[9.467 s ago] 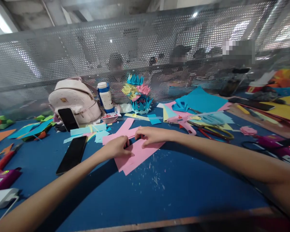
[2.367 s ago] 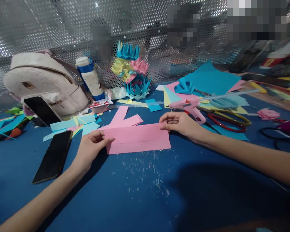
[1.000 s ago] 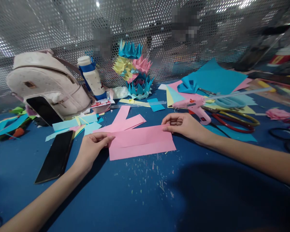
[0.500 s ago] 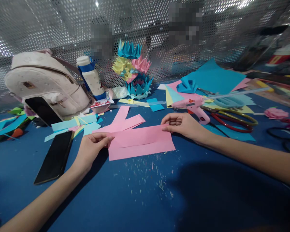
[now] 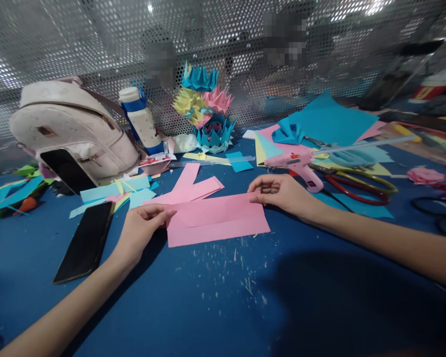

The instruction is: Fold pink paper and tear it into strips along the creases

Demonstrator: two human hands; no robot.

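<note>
A creased sheet of pink paper (image 5: pixel 215 215) is stretched between my two hands just over the blue table. My left hand (image 5: pixel 141 225) pinches its left end between thumb and fingers. At the upper right corner, my right hand (image 5: pixel 273 192) pinches the same sheet with curled fingers. A lengthwise fold line crosses the paper near its lower edge. Directly behind it lie pink paper strips (image 5: pixel 193 186), partly covered by the sheet. A pink glue gun (image 5: pixel 295 162) rests just beyond my right hand, with scissors (image 5: pixel 360 188) beside it.
Black phone (image 5: pixel 85 243) lies left of my left forearm. Behind stand a pale backpack (image 5: pixel 70 129), a bottle (image 5: pixel 141 119) and folded paper flowers (image 5: pixel 204 104). Blue sheets (image 5: pixel 330 119) are piled at back right. Paper scraps dot the blue table (image 5: pixel 215 317). Perforated metal panel rises behind.
Both hands keep their pinch on the pink paper, which stays in the same place. The camera view has shifted very slightly.
</note>
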